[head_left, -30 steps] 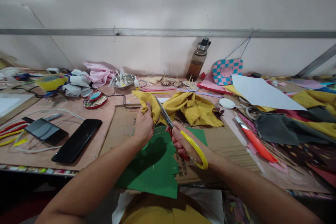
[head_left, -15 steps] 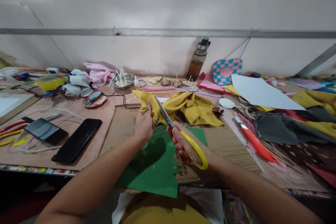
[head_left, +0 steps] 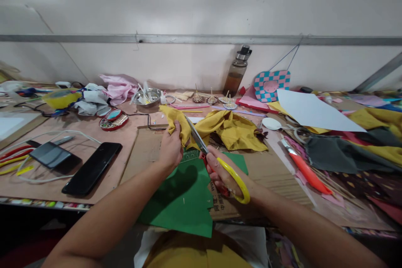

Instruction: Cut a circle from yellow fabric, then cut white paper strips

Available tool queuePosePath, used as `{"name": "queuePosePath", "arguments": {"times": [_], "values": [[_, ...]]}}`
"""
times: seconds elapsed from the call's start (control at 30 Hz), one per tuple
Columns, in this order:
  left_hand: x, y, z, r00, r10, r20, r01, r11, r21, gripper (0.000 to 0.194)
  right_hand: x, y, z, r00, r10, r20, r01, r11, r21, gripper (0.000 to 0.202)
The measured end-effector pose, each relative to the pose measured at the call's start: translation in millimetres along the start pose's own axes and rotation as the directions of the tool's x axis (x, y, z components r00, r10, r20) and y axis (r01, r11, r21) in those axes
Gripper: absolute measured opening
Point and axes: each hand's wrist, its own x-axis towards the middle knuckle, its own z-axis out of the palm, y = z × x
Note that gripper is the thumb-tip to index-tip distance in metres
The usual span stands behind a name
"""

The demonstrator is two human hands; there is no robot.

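My left hand (head_left: 171, 147) is closed on a piece of yellow cloth (head_left: 172, 118), thumb on top. In my right hand (head_left: 220, 171) are scissors (head_left: 233, 176) with one yellow and one red handle, the blades pointing up and left beside the held cloth. More crumpled yellow cloth (head_left: 234, 130) lies just beyond the blades. Under both hands is a sheet of green card (head_left: 185, 201) with a clear green ruler (head_left: 190, 156) at its upper part, resting on a flattened cardboard piece (head_left: 266, 176).
A black phone (head_left: 92, 168) and a power bank with cables (head_left: 55, 157) lie left. At the back stand a metal bowl (head_left: 150, 98) and a drink bottle (head_left: 236, 71). A red-orange cutter knife (head_left: 309, 171), grey cloth (head_left: 336, 153) and white paper (head_left: 314, 111) are on the right.
My left hand and the cloth in it have shifted very slightly. The scissors stay almost where they were, their blades still beside the cloth.
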Motion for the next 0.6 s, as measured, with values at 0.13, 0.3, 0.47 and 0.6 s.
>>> {"name": "queuePosePath", "arguments": {"times": [0.13,0.3,0.47,0.6], "values": [[2.6,-0.1,-1.1,1.0,-0.009,-0.021,0.01,1.0,0.013,0.035,-0.2,0.2,0.0,1.0,0.002,-0.008,-0.002,1.0,0.021,0.05],[3.5,0.1,-1.6,1.0,-0.004,-0.013,0.005,1.0,0.02,0.032,-0.2,-0.6,-0.2,1.0,-0.007,0.001,0.007,0.999,0.032,0.049],[5.1,1.2,-1.6,1.0,-0.019,-0.018,0.019,1.0,0.015,0.029,-0.3,-0.7,-0.5,1.0,-0.021,0.004,0.021,1.0,0.018,0.05],[7.0,2.7,-1.6,1.0,-0.014,-0.02,0.014,1.0,0.001,0.031,-1.9,-6.2,2.2,1.0,-0.025,-0.001,0.025,0.999,0.037,0.054]]}}
